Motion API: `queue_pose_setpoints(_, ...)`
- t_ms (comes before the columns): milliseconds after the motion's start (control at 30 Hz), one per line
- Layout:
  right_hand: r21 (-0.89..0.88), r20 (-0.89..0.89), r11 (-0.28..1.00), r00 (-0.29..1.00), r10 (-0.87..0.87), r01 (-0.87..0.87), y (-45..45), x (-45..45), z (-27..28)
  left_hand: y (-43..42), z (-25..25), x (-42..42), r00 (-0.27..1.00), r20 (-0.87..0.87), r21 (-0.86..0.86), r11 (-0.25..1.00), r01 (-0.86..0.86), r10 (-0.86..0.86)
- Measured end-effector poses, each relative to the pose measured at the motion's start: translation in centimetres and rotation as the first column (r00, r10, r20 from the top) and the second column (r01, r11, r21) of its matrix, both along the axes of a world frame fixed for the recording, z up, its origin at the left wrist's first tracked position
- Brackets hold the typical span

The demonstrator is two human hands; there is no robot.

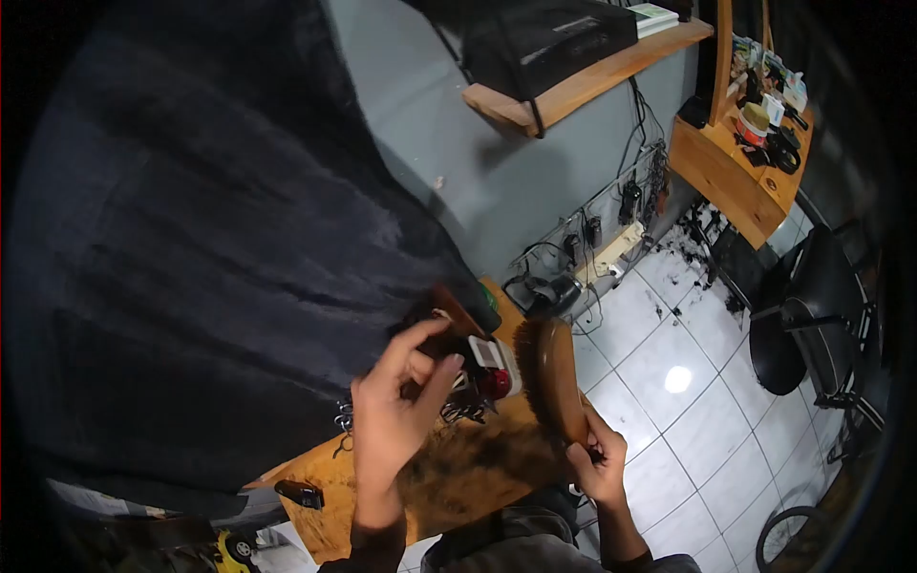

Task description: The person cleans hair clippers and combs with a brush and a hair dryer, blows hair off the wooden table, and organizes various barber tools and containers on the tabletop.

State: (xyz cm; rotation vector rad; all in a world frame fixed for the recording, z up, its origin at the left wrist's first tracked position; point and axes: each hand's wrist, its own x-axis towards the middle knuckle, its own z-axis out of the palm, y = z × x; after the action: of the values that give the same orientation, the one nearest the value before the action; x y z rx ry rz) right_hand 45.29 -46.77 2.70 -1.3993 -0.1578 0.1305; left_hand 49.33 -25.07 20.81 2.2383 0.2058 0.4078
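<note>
My right hand (600,458) grips the lower end of a wooden brush (556,377), which stands upright with its dark bristles facing left. My left hand (396,406) is raised over a wooden table (449,487), its thumb and index finger apart with nothing visible between them. Just beyond that hand lies a cluster of items: a white-framed object (487,353), a red round object (497,384) and a reddish-brown piece (458,310), partly hidden. Scissor handles (344,417) show left of the hand. Dark hair-like smudges cover part of the tabletop.
A large dark cloth (220,248) hangs at left. On the table's left end lies a black clipper (300,494). Against the wall are a power strip (611,253) with cables and a wooden shelf (583,81). Black chairs (812,315) stand right on white tiles (669,420).
</note>
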Motion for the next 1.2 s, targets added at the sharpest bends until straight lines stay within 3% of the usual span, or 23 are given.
queue_pose_setpoints(33, -0.002, -0.019, 1.0, 0.999, 0.026, -0.026, 0.0, -0.3, 0.9, 0.0, 0.0, -0.8, 1.0, 0.022, 0.089, 0.996, -0.013, 0.011)
queue_pose_setpoints(133, 0.018, -0.038, 1.0, 0.999, -0.007, 0.008, 0.4, -2.2, 2.0, 0.1, -0.2, -3.9, 0.995, 0.096, 0.137, 0.99, -0.026, 0.012)
queue_pose_setpoints(233, -0.075, 0.127, 0.997, 0.992, 0.017, -0.007, 1.3, -3.7, 4.0, 0.6, 0.0, -7.6, 0.998, 0.059, 0.08, 0.997, 0.006, -0.011)
queue_pose_setpoints(300, -0.14, 0.206, 0.979, 0.963, 0.176, -0.149, 2.3, -4.8, 3.0, 2.2, -0.3, -10.5, 0.996, -0.074, 0.036, 0.998, 0.049, -0.046)
queue_pose_setpoints(367, -0.153, 0.144, 0.944, 0.939, 0.313, -0.292, 4.3, -6.2, 4.1, 4.2, -2.2, -14.0, 0.996, -0.093, 0.097, 0.995, 0.013, -0.004)
queue_pose_setpoints(400, -0.208, 0.086, 0.883, 0.892, 0.444, -0.42, 5.5, -6.5, 5.1, 4.8, -1.1, -15.4, 0.935, -0.348, -0.025, 0.996, -0.081, 0.067)
queue_pose_setpoints(433, -0.31, -0.011, 0.816, 0.86, 0.51, -0.487, 6.8, -7.4, 5.8, 5.9, -2.2, -17.5, 0.933, -0.344, 0.057, 0.994, -0.095, 0.109)
queue_pose_setpoints(500, -0.284, -0.052, 0.76, 0.801, 0.597, -0.585, 10.2, -9.2, 6.1, 8.5, -6.7, -22.1, 0.92, -0.343, 0.211, 0.97, -0.123, 0.191)
queue_pose_setpoints(533, -0.408, -0.002, 0.682, 0.748, 0.664, -0.607, 11.8, -10.1, 5.7, 9.7, -8.1, -23.9, 0.955, -0.224, 0.222, 0.965, -0.142, 0.192)
queue_pose_setpoints(600, -0.641, 0.087, 0.524, 0.626, 0.775, -0.56, 15.1, -11.3, 4.7, 11.7, -10.5, -28.0, 0.925, -0.173, 0.076, 0.941, -0.33, 0.339)
queue_pose_setpoints(700, -0.628, -0.07, 0.405, 0.566, 0.821, -0.664, 21.8, -15.2, 5.6, 14.0, -10.7, -33.6, 0.831, -0.155, -0.15, 0.819, -0.554, 0.534)
queue_pose_setpoints(767, -0.736, 0.03, 0.354, 0.495, 0.869, -0.577, 26.6, -17.4, 5.3, 15.4, -11.3, -37.2, 0.754, -0.127, -0.287, 0.704, -0.649, 0.644)
queue_pose_setpoints(900, -0.792, 0.293, 0.437, 0.364, 0.884, -0.425, 36.1, -21.7, 2.9, 18.7, -14.0, -44.2, 0.698, -0.163, -0.312, 0.635, -0.707, 0.697)
queue_pose_setpoints(1000, -0.784, -0.018, 0.224, 0.382, 0.924, -0.578, 42.0, -24.7, 2.9, 20.8, -15.4, -47.2, 0.686, -0.216, -0.404, 0.576, -0.711, 0.695)
queue_pose_setpoints(1100, -0.927, 0.244, 0.309, 0.282, 0.928, -0.214, 45.1, -26.9, 1.9, 23.2, -17.1, -49.5, 0.74, -0.214, -0.504, 0.577, -0.643, 0.638)
queue_pose_setpoints(1133, -0.938, 0.21, 0.291, 0.364, 0.907, -0.185, 45.9, -27.6, 1.3, 23.8, -17.9, -50.0, 0.763, -0.185, -0.564, 0.569, -0.598, 0.619)
queue_pose_setpoints(1200, -0.905, 0.198, 0.327, 0.409, 0.891, -0.274, 46.6, -27.7, 0.6, 24.9, -18.7, -50.5, 0.78, -0.133, -0.634, 0.552, -0.542, 0.612)
